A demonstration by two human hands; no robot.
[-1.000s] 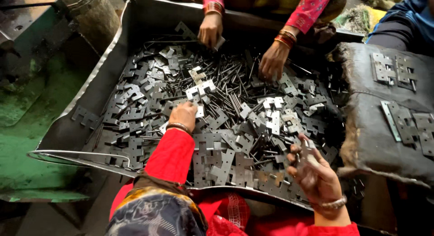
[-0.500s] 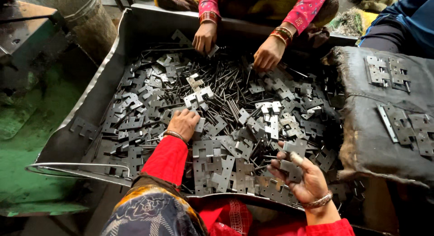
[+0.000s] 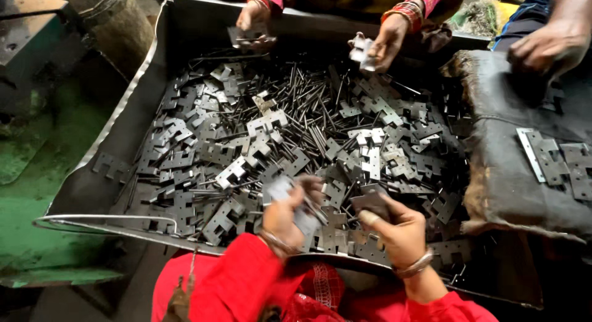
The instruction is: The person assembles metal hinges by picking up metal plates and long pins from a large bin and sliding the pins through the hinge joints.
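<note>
Left grip [image 3: 290,214] pinching a flat hinge leaf [image 3: 280,188] with thin pins; right grip [image 3: 394,226] closed on a second leaf [image 3: 372,203], both just above the near rim of the metal tray [image 3: 117,195]. Beyond, a heap of loose leaves and pins [image 3: 308,131], mostly unsorted. Farther off, a co-worker's hands [image 3: 385,41]; assembled hinges [image 3: 555,162] on dark cloth, right.
</note>
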